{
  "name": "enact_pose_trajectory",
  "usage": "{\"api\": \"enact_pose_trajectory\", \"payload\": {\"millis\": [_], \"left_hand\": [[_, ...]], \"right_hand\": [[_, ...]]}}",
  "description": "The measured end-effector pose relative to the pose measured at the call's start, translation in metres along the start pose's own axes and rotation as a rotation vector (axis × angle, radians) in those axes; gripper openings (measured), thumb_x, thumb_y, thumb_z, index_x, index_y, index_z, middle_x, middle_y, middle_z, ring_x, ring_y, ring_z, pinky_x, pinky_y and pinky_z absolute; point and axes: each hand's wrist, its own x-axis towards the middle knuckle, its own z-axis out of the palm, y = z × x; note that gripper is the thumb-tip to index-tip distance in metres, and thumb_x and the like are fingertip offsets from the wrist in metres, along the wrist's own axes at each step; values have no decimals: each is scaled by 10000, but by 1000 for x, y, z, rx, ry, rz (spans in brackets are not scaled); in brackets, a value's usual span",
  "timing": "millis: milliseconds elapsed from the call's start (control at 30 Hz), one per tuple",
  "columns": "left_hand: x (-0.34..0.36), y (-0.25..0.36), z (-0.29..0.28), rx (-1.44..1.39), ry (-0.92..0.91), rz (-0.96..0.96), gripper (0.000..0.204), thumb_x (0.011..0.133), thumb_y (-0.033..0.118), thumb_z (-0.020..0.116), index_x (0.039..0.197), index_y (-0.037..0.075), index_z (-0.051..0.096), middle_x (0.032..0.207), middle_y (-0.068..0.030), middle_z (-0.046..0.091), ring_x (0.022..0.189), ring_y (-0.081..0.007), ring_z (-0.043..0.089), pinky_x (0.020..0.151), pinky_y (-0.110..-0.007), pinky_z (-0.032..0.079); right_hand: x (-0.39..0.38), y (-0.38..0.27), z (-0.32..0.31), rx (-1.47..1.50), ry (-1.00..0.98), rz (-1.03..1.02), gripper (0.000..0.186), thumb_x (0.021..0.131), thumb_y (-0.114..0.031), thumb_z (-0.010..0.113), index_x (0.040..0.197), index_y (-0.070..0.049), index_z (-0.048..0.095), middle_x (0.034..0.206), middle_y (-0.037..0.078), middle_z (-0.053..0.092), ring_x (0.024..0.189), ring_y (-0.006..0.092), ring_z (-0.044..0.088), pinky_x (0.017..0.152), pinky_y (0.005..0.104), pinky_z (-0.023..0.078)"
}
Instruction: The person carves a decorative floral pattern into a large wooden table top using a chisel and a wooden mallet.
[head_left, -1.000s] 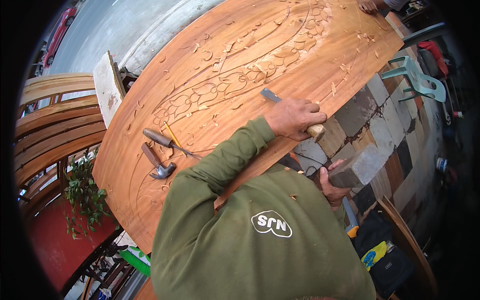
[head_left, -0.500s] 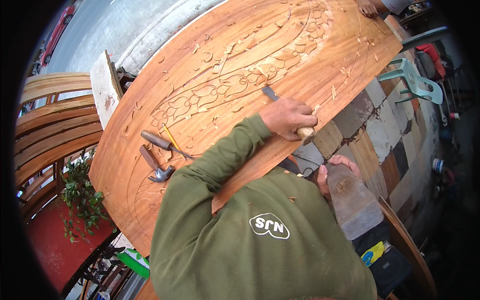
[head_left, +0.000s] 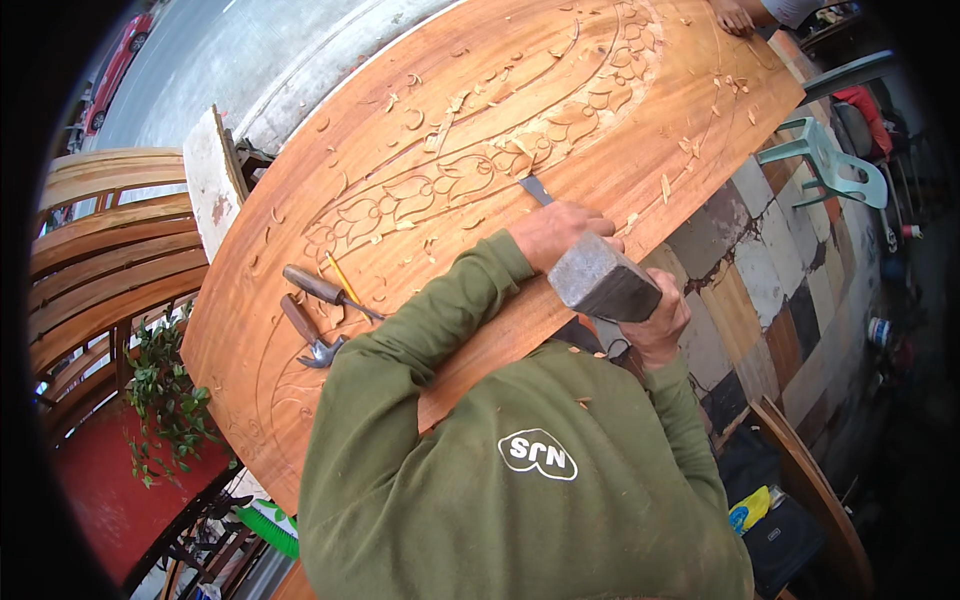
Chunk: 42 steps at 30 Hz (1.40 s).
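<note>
My left hand (head_left: 560, 234) is wrapped round a chisel (head_left: 536, 190), whose flat metal blade rests at the edge of a carved leaf-and-flower band (head_left: 465, 178) on a large wooden panel (head_left: 480, 262). My right hand (head_left: 664, 325) grips a blocky mallet (head_left: 603, 280) beside the left hand, its head covering the chisel's handle end. Whether the mallet touches the chisel cannot be seen. To the left on the panel lie a claw hammer (head_left: 300, 318), a wooden-handled carving tool (head_left: 316, 285) and a yellow pencil (head_left: 343, 278). Curled wood shavings (head_left: 414, 119) are scattered over the surface.
Another person's hand (head_left: 735, 17) rests on the panel's far right end. A pale green plastic chair (head_left: 825, 165) stands on the patchwork tiled floor to the right. Slatted wooden furniture (head_left: 115, 235), a leafy plant (head_left: 165, 400) and a green brush (head_left: 268, 525) are at the left.
My right hand has raised the mallet up and left, from beside my body to the chisel's handle end. The left hand has shifted slightly left with the chisel.
</note>
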Motion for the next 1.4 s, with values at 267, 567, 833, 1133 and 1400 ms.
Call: {"api": "enact_pose_trajectory", "payload": {"millis": [267,567,833,1133,1400], "left_hand": [[2,-4,-9,-44,33,36,296,806,257,808,889,116,562,826,-86,534,770,-308,634,621,-465,498],[-10,19,-38,278,197,26,315,747,290,813,936,139,611,779,-43,495,715,-236,621,574,-394,486],[-3,39,-28,160,162,21,205,847,250,728,971,122,628,764,-42,469,681,-206,592,536,-374,473],[6,11,-10,-46,58,-1,354,724,279,851,938,138,608,823,-55,560,754,-282,642,598,-448,509],[2,9,-14,-94,77,16,336,729,268,839,941,138,613,820,-60,561,755,-288,646,607,-453,507]], "right_hand": [[19,-4,2,3,-28,-70,699,884,-404,877,1337,-74,460,1007,164,668,830,354,712,683,445,587],[17,-6,-2,3,46,-68,649,907,-433,860,1296,-60,499,1019,172,689,816,354,726,695,458,595],[-16,-13,-19,78,6,-6,754,825,-414,932,1311,-54,482,1045,176,686,851,373,728,737,468,599],[-33,-14,-27,209,-2,162,844,778,-379,974,1369,-49,468,1080,174,692,872,355,743,744,439,603],[-23,-18,-5,423,355,115,692,849,-216,872,1380,-30,469,1104,182,697,948,293,723,809,399,588]]}}
